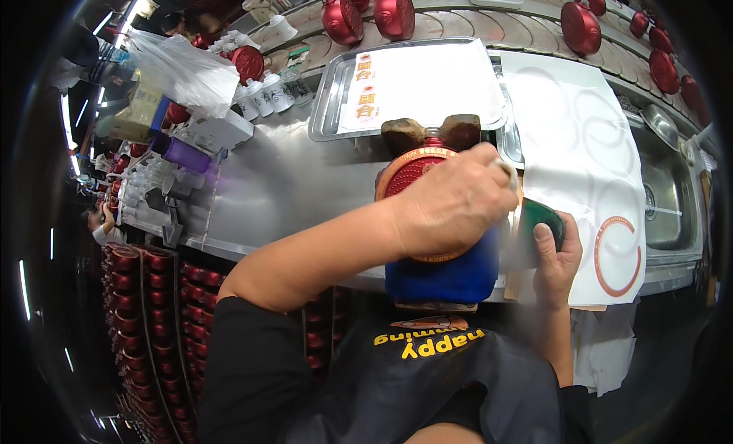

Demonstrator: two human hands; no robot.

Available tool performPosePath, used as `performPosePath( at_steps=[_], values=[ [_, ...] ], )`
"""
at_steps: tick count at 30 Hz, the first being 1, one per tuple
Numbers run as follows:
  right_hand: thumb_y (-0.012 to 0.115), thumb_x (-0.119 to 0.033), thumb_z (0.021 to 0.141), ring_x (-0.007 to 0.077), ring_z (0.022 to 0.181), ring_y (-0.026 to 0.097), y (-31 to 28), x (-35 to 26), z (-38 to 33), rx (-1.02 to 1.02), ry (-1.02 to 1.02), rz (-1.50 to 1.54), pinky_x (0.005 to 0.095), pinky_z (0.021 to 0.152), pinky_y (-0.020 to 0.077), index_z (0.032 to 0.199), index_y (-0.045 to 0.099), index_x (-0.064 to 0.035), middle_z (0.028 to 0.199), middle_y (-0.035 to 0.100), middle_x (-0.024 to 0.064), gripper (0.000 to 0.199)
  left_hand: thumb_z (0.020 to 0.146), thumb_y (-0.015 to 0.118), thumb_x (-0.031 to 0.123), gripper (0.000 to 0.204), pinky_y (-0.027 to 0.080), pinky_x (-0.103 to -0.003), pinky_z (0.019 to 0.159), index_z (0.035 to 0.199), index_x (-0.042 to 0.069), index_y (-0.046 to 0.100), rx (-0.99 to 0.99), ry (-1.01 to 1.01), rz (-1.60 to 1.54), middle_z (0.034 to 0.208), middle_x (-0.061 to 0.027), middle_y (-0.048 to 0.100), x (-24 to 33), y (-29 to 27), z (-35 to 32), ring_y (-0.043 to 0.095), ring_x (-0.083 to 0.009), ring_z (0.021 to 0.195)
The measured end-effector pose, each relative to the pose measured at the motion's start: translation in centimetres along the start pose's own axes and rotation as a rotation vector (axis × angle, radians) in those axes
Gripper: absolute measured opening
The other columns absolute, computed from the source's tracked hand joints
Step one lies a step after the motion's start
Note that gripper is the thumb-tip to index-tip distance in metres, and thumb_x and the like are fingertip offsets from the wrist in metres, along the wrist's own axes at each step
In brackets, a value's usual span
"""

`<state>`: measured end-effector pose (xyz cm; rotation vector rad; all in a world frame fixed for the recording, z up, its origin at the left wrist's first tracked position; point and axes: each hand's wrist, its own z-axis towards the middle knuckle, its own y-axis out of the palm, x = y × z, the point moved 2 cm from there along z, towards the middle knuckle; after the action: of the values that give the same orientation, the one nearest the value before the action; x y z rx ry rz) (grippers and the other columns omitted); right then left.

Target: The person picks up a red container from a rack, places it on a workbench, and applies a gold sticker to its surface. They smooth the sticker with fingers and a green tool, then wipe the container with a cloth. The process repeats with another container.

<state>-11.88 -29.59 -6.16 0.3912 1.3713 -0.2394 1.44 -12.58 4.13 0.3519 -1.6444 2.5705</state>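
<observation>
A round, flattened red bottle (412, 174) lies in a stand with a brown, forked rest (397, 135) at its neck and blue cloth (439, 284) under it. A copper-coloured ring decal with printing (387, 177) runs around its face. Over the bottle's right side, my left hand (466, 192) is closed, its fingers curled. Something small and pale shows by those fingers, too unclear to name. My right hand (561, 253), just right of the bottle, grips a dark green, curved-edged scraper (542, 222) between thumb and fingers. My left forearm hides part of the bottle.
Behind the stand, a metal tray (327, 100) carries a white decal sheet (427, 81). On the right, white paper (569, 207) bears another copper ring (601, 253), beside a sink (672, 215). Red bottles (341, 20) stand on a slatted conveyor (473, 28); a purple bottle (183, 154) is at left.
</observation>
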Motion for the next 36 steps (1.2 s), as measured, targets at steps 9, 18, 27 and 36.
performPosePath(
  at_steps=[9, 18, 27, 36],
  values=[
    [0.066, -0.022, 0.105, 0.0065, 0.089, 0.056, 0.1, -1.2, -1.6, -0.003, -0.052, -0.052, 0.0206, 0.081, 0.0458, 0.118, 0.062, 0.0, 0.101, 0.064, -0.0003, 0.026, 0.076, 0.071, 0.01, 0.026, 0.056, -0.034, 0.085, 0.101, 0.003, 0.076, 0.07, 0.081, 0.137, 0.104, -0.0064, 0.072, 6.8, 2.7, -8.1, 0.063, -0.0245, 0.103],
    [0.067, -0.019, 0.104, 0.0051, 0.087, 0.054, 3.9, -0.4, -0.8, -0.152, -0.054, -0.091, 0.0198, 0.078, 0.045, 0.117, 0.061, 0.0006, 0.099, 0.063, -0.0009, 0.025, 0.079, 0.075, 0.002, 0.029, 0.057, -0.034, 0.088, 0.107, 0.008, 0.079, 0.42, -0.292, 0.133, 0.112, -0.0061, 0.077, 8.2, 1.7, -14.7, 0.063, -0.0243, 0.107],
    [0.071, -0.021, 0.101, 0.0096, 0.08, 0.061, 4.0, 0.3, 0.0, -0.096, -0.076, -0.221, 0.0243, 0.073, 0.0505, 0.113, 0.062, 0.0005, 0.091, 0.067, 0.004, 0.026, 0.077, 0.071, 0.002, 0.03, 0.055, -0.036, 0.086, 0.107, 0.003, 0.074, 0.382, -0.298, 0.231, 0.099, -0.0105, 0.073, 3.7, -0.8, -9.5, 0.064, -0.0296, 0.096],
    [0.069, -0.02, 0.102, 0.0074, 0.081, 0.06, 4.1, 0.7, 0.0, -0.131, -0.022, -0.161, 0.0222, 0.072, 0.0494, 0.115, 0.06, 0.0001, 0.093, 0.066, 0.0022, 0.026, 0.079, 0.068, 0.006, 0.026, 0.056, -0.037, 0.081, 0.104, 0.003, 0.073, 0.323, -0.288, 0.182, 0.098, -0.0134, 0.069, 3.9, -0.6, -8.0, 0.064, -0.0324, 0.092]
  ],
)
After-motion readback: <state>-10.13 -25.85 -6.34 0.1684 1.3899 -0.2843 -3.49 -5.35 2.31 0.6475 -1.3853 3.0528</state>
